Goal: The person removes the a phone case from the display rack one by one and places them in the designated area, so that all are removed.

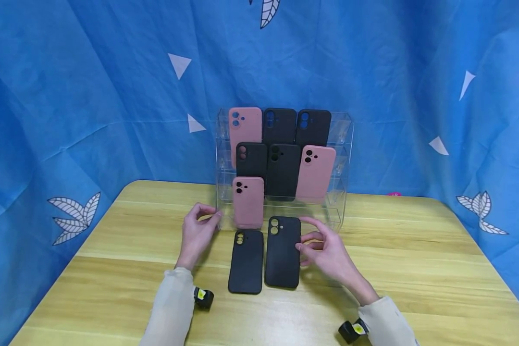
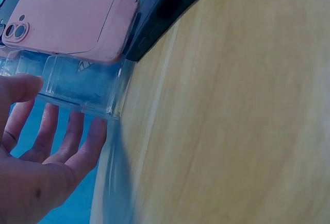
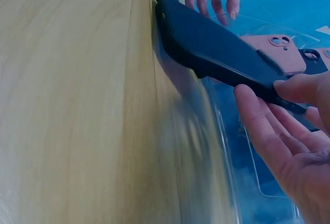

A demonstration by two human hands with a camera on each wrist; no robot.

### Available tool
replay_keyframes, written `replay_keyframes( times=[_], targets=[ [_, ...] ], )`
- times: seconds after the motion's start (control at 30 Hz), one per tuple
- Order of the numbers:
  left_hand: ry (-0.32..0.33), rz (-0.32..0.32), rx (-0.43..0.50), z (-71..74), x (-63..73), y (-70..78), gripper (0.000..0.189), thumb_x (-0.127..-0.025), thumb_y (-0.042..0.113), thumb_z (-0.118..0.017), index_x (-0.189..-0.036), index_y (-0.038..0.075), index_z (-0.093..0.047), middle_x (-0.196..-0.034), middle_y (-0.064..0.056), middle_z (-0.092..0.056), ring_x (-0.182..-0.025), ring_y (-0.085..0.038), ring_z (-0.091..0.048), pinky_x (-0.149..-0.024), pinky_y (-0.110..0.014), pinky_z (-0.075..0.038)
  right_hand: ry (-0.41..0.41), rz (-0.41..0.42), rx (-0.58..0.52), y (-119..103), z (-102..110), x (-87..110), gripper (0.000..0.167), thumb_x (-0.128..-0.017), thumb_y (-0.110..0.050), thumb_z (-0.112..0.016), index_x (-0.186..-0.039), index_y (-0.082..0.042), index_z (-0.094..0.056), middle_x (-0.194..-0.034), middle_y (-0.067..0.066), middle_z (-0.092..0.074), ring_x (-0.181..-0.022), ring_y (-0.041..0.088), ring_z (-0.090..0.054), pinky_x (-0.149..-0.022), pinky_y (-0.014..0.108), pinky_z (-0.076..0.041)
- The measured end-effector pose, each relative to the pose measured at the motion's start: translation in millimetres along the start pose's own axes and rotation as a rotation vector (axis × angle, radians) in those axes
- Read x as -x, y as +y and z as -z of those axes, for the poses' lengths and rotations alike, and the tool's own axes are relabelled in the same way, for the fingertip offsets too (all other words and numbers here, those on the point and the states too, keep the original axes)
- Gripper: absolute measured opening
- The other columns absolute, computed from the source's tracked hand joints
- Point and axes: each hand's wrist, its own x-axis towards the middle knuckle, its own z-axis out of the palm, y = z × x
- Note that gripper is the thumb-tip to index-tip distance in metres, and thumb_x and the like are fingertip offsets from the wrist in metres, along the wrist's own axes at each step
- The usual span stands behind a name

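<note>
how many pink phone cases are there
3, all on the clear rack: the top-left case, the case at the middle row's right end and the lower-left case; more may be hidden behind.

Pink and black rectangular phone cases (image 1: 282, 168) hide much of the clear plastic rack (image 1: 340, 132), and the right wrist view's edge crops the right hand (image 3: 309, 167).
</note>
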Motion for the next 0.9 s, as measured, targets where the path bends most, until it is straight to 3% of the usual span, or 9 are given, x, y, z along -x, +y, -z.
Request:
replay_keyframes(
  times=[0.27,0.67,0.9],
  targets=[
    [-0.004,-0.002,-0.002,-0.2,0.4,0.5,0.016,-0.095,0.01,-0.071,-0.106,0.001,-0.063,-0.11,-0.015,-0.065,-0.103,-0.033,-0.073,-0.074,-0.03,-0.065,0.005,-0.024,0.023,6,-4,-0.4,0.067,-0.091,0.01,-0.067,-0.15,-0.014,-0.046,-0.114,0.03,-0.062,-0.086,0.026,-0.071,-0.062,0.044,-0.065],
    [-0.021,0.011,0.022,1.4,3.8,4.3,0.021,-0.096,0.015,-0.072,-0.109,0.002,-0.062,-0.114,-0.017,-0.064,-0.106,-0.036,-0.072,-0.077,-0.032,-0.065,-0.001,-0.067,0.151,9,-10,-6.0,0.049,-0.092,0.006,-0.068,-0.138,-0.008,-0.06,-0.115,0.023,-0.065,-0.094,0.026,-0.072,-0.061,0.034,-0.065],
    [-0.012,-0.003,0.0,0.9,1.6,2.0,0.017,-0.095,0.011,-0.071,-0.107,0.002,-0.062,-0.112,-0.015,-0.064,-0.102,-0.032,-0.072,-0.076,-0.033,-0.065,-0.024,-0.084,0.184,11,-14,-9.1,0.047,-0.091,0.006,-0.068,-0.136,-0.005,-0.063,-0.114,0.021,-0.066,-0.093,0.024,-0.072,-0.059,0.033,-0.065]
  ],
)
